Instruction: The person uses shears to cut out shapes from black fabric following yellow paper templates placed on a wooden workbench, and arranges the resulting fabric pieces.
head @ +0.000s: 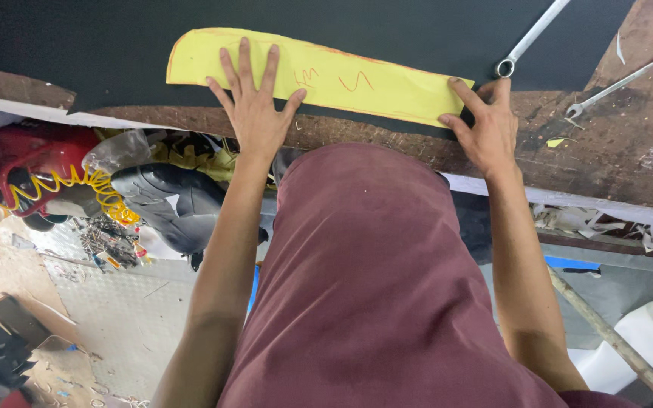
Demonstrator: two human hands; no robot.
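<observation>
The left hand point(255, 106) is lying flat with its fingers spread, pressing down on the yellow pattern point(319, 75). It is not gripping, just pushing. The right hand point(487, 125) is loose too, with its fingertips pinning the pattern's end at 3 o'clock. Neither hand is holding a tool.

The pattern is lying on a black sheet point(77, 45), which is covering the top of a brown bench point(629, 151). The pattern's long lower edge is running close to the sheet's near edge. Red scribbles are showing on it, between the two hands.

To do this well, I think both hands should be pressing evenly so the pattern is not sliding or buckling in the middle. Keeping it flat and close to the sheet's edge looks smart.

At 1 o'clock a spanner point(530, 34) is lying on the sheet. Another spanner point(614, 87) is lying on the bench at 2 o'clock.
</observation>
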